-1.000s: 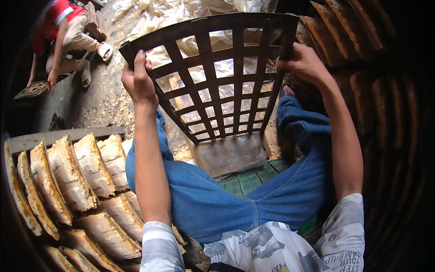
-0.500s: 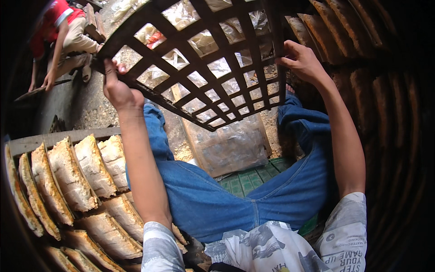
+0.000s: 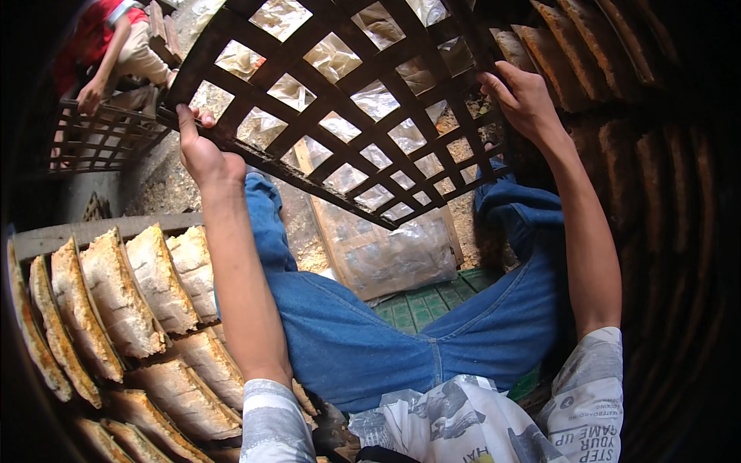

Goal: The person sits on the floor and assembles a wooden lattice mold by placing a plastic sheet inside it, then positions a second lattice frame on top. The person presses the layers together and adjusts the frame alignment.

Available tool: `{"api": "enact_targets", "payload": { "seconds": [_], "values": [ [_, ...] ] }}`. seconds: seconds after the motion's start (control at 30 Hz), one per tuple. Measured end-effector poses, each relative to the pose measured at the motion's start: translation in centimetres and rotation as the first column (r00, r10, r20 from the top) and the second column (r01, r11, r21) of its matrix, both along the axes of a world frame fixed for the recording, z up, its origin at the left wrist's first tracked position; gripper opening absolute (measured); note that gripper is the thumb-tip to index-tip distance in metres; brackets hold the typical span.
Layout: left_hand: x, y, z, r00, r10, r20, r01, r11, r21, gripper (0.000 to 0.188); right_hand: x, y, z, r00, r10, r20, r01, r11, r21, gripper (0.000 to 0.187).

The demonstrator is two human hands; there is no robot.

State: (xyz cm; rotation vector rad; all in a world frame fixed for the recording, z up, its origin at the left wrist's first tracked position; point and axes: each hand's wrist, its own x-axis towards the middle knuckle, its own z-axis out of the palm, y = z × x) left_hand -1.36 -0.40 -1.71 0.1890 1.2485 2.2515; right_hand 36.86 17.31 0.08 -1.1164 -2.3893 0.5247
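I hold up a dark lattice panel with square openings, tilted in front of me, one corner pointing down toward me. My left hand grips its left edge, thumb and fingers closed on the rim. My right hand is closed on the right edge, thumb and fingertips against the frame. Through the openings I see crumpled clear plastic. Under the panel, between my knees, a wooden board lies covered with clear plastic sheet. Its far part is hidden by the lattice.
Rows of pale, rough-edged curved slabs stand at my left, by a wooden rail. More brownish slabs stand at the right, partly in shadow. Green slatted plastic lies between my thighs. At upper left a person in red holds another lattice panel.
My panel has shifted slightly right and its tilt has changed, its lowest corner moving right and down. The other person's panel has come up from nearly edge-on, so its lattice shows.
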Motion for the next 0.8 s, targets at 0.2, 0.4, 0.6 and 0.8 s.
{"api": "enact_targets", "payload": {
  "seconds": [0.2,0.4,0.6,0.8],
  "values": [
    [1.2,0.3,-0.9,0.995,0.008,0.099,0.005,0.991,-0.133,0.029,-1.6,-1.4,2.2,0.950,-0.276,0.142,0.249,0.951,0.183,0.041],
    [0.7,0.6,-2.0,0.995,0.015,0.098,-0.003,0.992,-0.130,0.028,-0.7,-0.7,1.8,1.000,-0.027,-0.014,0.028,0.998,0.054,0.032],
    [-2.1,-0.1,-2.1,0.993,0.056,0.109,-0.048,0.996,-0.079,0.026,-0.7,-0.1,1.5,0.972,0.172,-0.159,-0.151,0.979,0.133,0.045],
    [-5.3,-1.6,-1.0,0.996,0.056,0.072,-0.049,0.994,-0.095,0.029,3.7,2.9,3.1,0.999,-0.012,0.039,0.022,0.964,-0.264,0.042]
  ]
}}
